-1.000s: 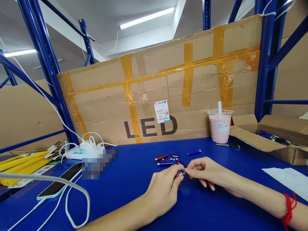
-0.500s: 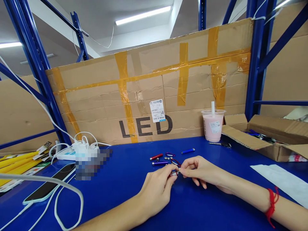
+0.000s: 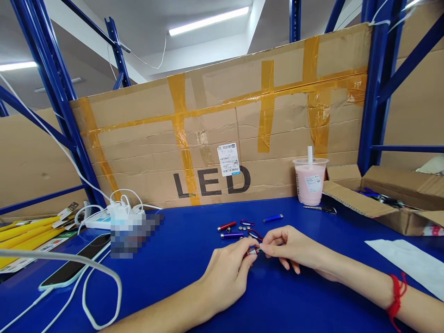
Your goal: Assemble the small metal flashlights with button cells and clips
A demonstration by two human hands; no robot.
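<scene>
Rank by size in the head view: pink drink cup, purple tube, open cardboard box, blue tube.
1. Open cardboard box
2. Pink drink cup
3. Purple tube and blue tube: too alike to rank

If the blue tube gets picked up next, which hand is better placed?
Right, probably: the blue tube lies just beyond the right hand. The left hand is farther off and pinches the small red piece, though the right fingertips are at its end too.

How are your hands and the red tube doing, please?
Left hand gripping red tube. Right hand at its end, grip unclear. Purple tube just beyond, seemingly not blocking.
</scene>
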